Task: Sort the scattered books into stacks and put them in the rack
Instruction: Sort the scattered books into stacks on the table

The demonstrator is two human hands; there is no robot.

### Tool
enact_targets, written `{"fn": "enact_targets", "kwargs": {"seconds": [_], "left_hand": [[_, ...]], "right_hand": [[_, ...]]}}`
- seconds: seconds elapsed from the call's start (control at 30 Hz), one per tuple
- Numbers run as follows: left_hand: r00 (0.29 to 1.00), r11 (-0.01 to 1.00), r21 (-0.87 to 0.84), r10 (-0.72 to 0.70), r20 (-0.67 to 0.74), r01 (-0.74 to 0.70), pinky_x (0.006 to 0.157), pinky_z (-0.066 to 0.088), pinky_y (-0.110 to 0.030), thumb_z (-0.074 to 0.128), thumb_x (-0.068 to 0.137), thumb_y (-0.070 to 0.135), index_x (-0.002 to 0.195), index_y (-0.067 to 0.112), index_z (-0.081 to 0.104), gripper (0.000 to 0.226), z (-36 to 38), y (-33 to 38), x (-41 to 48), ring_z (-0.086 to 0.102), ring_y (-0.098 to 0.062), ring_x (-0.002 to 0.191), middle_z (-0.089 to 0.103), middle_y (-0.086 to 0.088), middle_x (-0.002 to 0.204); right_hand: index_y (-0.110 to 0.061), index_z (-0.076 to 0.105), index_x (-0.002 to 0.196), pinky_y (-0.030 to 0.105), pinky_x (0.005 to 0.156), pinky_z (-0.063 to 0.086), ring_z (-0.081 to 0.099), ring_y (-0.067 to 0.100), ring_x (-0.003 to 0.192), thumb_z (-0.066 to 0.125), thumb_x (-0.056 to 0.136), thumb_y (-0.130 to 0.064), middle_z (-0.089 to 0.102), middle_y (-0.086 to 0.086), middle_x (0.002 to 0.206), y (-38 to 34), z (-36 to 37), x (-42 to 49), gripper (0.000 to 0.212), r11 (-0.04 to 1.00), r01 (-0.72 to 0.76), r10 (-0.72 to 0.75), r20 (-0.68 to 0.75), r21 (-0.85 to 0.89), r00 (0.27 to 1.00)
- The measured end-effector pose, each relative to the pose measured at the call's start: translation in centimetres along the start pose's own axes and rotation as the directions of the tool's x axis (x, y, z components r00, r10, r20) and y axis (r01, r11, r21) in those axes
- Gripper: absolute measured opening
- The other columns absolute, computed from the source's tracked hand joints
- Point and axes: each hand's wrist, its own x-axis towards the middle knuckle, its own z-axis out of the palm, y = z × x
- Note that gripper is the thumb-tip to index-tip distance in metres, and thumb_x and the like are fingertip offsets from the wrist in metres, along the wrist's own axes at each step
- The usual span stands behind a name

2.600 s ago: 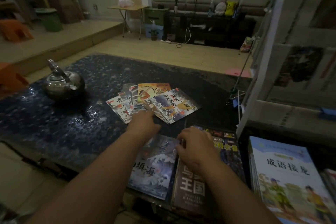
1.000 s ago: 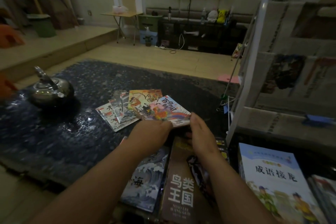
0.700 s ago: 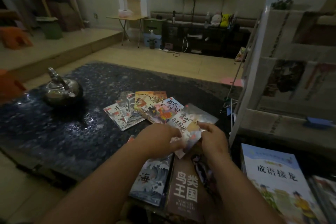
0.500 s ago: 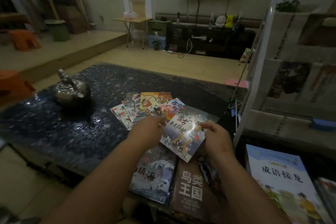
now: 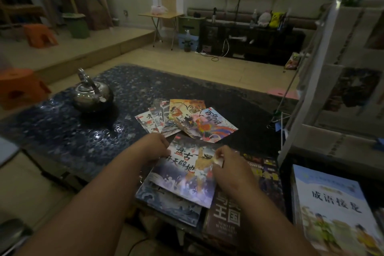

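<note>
A thin picture book with a blue wave cover [image 5: 182,174] lies over another wave-cover book [image 5: 166,203] at the table's near edge. My left hand [image 5: 153,147] holds its left edge and my right hand [image 5: 228,168] pinches its right edge. Beyond them several thin picture books [image 5: 182,118] lie fanned out on the dark table [image 5: 62,131]. A brown book [image 5: 226,216] and a dark book [image 5: 264,170] lie under my right arm. The white rack [image 5: 340,68] stands at the right.
A steel kettle [image 5: 91,91] stands on the table's left side. A light blue book [image 5: 332,203] tops a pile at the lower right. Orange stools [image 5: 20,87] stand at the left, a folding table [image 5: 160,16] and a dark cabinet [image 5: 249,37] by the far wall.
I lifted the top book off the fan with both hands, brought it towards me and lowered it onto the wave-cover book at the near edge.
</note>
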Motion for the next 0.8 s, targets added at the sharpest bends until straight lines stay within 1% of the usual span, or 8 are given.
{"fn": "enact_targets", "kwargs": {"seconds": [0.1,0.2,0.3,0.43,0.53,0.63,0.73,0.8], "left_hand": [[1.0,0.971,0.24,-0.022,0.014,0.018,0.072,0.043,-0.025,0.063,0.091,0.019,0.11,0.004,0.066,0.024,0.0,-0.1,-0.3,0.061,-0.025,0.097,0.066,-0.011,0.109],[0.999,0.937,0.344,-0.048,-0.026,0.054,0.07,0.047,-0.029,0.064,0.088,0.016,0.106,0.008,0.067,0.02,0.0,-0.6,0.2,0.061,-0.023,0.089,0.066,-0.009,0.105],[0.997,0.913,0.401,-0.062,-0.052,0.078,0.072,0.05,-0.031,0.07,0.083,0.02,0.102,0.009,0.068,0.022,0.3,-0.9,0.4,0.062,-0.023,0.085,0.066,-0.007,0.1],[0.994,0.889,0.444,-0.09,-0.061,0.108,0.086,0.054,-0.036,0.075,0.081,0.023,0.107,0.008,0.067,0.031,0.6,-1.0,0.5,0.064,-0.024,0.093,0.066,-0.007,0.101],[0.994,0.864,0.492,-0.097,-0.045,0.106,0.085,0.052,-0.035,0.076,0.081,0.026,0.114,0.01,0.065,0.038,0.6,-1.1,0.6,0.062,-0.026,0.101,0.066,-0.008,0.112],[0.994,0.85,0.517,-0.107,-0.024,0.104,0.082,0.051,-0.034,0.075,0.082,0.025,0.117,0.009,0.064,0.04,0.7,-1.2,0.6,0.061,-0.025,0.099,0.065,-0.008,0.113],[0.993,0.85,0.516,-0.114,-0.012,0.104,0.076,0.049,-0.032,0.074,0.083,0.024,0.114,0.009,0.064,0.036,0.8,-1.1,0.5,0.058,-0.023,0.087,0.064,-0.006,0.101],[0.993,0.856,0.506,-0.117,-0.019,0.111,0.076,0.051,-0.032,0.074,0.082,0.022,0.11,0.009,0.065,0.032,0.9,-1.1,0.5,0.059,-0.021,0.083,0.06,-0.002,0.087]], "right_hand": [[-0.035,0.048,0.124,0.041,0.1,0.032,0.045,0.024,0.121,0.053,0.089,-0.045,0.054,-0.003,0.126,-0.7,0.8,-0.4,0.037,0.972,0.091,-0.092,0.002,-0.218,0.996],[-0.036,0.046,0.126,0.045,0.108,0.022,0.04,0.022,0.126,0.052,0.088,-0.051,0.051,-0.004,0.129,-1.0,1.5,-0.8,0.041,0.936,0.16,-0.153,0.048,-0.313,0.987],[-0.036,0.045,0.128,0.05,0.114,0.014,0.036,0.022,0.129,0.052,0.088,-0.054,0.05,-0.004,0.131,-1.2,1.9,-1.1,0.045,0.901,0.201,-0.185,0.08,-0.384,0.98],[-0.037,0.044,0.131,0.055,0.115,0.007,0.032,0.024,0.134,0.05,0.088,-0.055,0.047,-0.001,0.136,-0.9,2.2,-1.2,0.047,0.876,0.229,-0.205,0.102,-0.424,0.973],[-0.038,0.047,0.13,0.057,0.116,0.002,0.03,0.025,0.135,0.048,0.089,-0.057,0.043,0.001,0.136,-0.6,2.4,-1.3,0.045,0.869,0.237,-0.21,0.111,-0.435,0.971],[-0.039,0.047,0.131,0.058,0.116,-0.001,0.024,0.026,0.138,0.049,0.088,-0.059,0.035,0.003,0.142,-0.4,2.8,-1.4,0.047,0.863,0.239,-0.217,0.101,-0.444,0.971],[-0.038,0.047,0.135,0.059,0.115,-0.007,0.01,0.028,0.145,0.051,0.087,-0.057,0.021,0.001,0.155,-0.3,3.0,-1.4,0.051,0.854,0.256,-0.229,0.115,-0.453,0.967],[-0.036,0.045,0.137,0.059,0.113,-0.01,0.005,0.027,0.148,0.051,0.088,-0.057,0.021,-0.001,0.158,-0.4,3.0,-1.3,0.054,0.841,0.28,-0.239,0.145,-0.463,0.96]]}}
